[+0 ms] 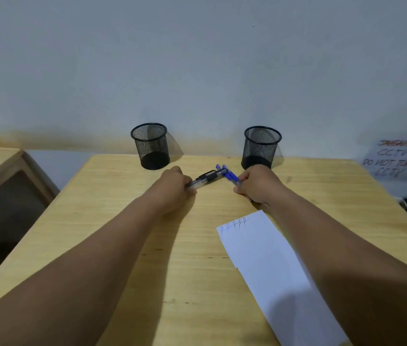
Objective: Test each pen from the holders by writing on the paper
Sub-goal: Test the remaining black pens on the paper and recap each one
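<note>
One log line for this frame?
left hand: black pens | right hand: blue pens | holders: empty | paper: marked

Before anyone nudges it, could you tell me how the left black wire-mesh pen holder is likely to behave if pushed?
The left black wire-mesh pen holder looks empty and see-through, so it is probably light and would slide easily on the smooth wooden table. It is taller than its base is wide, so a push near the rim might tip it, and it could then roll.

Head camera looks forward and down, close over the table [132,245].
</note>
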